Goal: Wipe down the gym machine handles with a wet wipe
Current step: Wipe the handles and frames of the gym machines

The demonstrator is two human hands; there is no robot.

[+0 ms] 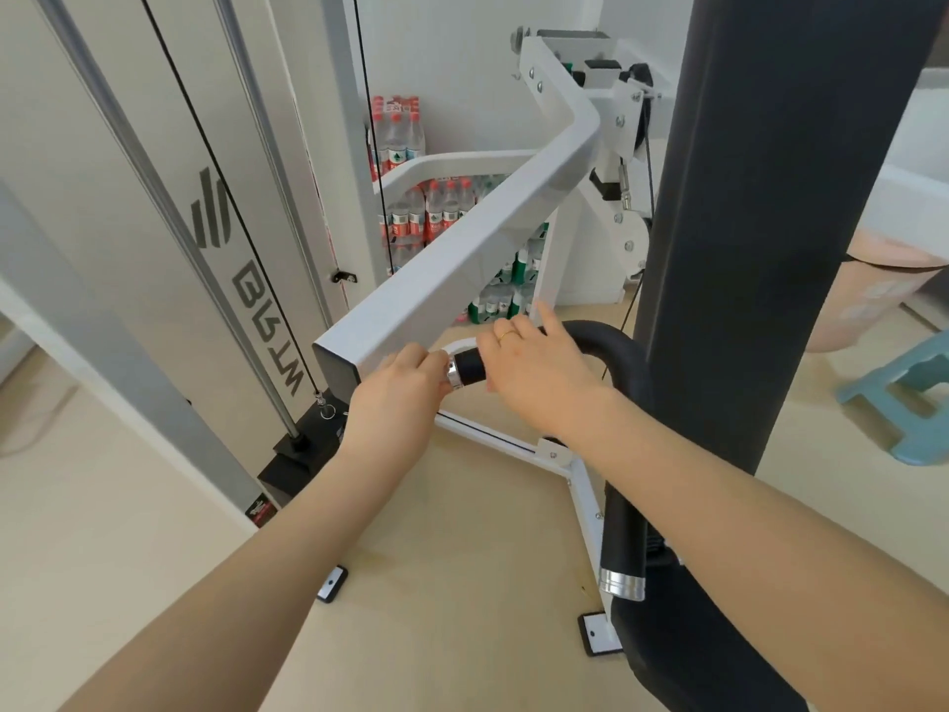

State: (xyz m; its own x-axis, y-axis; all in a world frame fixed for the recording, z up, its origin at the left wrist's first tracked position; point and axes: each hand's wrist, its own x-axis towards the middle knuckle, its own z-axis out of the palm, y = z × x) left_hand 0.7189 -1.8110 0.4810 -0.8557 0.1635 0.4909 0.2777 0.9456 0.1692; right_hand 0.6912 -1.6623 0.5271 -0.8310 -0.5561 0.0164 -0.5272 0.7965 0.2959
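Handle [470,368], black foam grip under white frame arm [462,244]: right hand [534,370] wrapped it, index finger raised; left hand [405,385] curled at chrome collar [454,373]. Wet wipe unseen; dry rubbing risked uncleaned foam.

The scene is bright and evenly lit by soft, diffuse light, strongest toward one to three o'clock, where the pale wall [919,141] washes out almost to white. Shadows are faint: a weak grey one lies under the white square steel beam [462,249] and along the beige floor [462,557] near six o'clock. A small glare spot sits on the polished chrome collar [622,583] at five o'clock. Wide-angle distortion bows the grey upright rails [128,161] at nine to eleven o'clock and stretches the forearms at the lower corners. The stacked clear plastic water bottles [411,218] at twelve o'clock look soft, and the teal plastic stool [904,398] at three o'clock is smeared.
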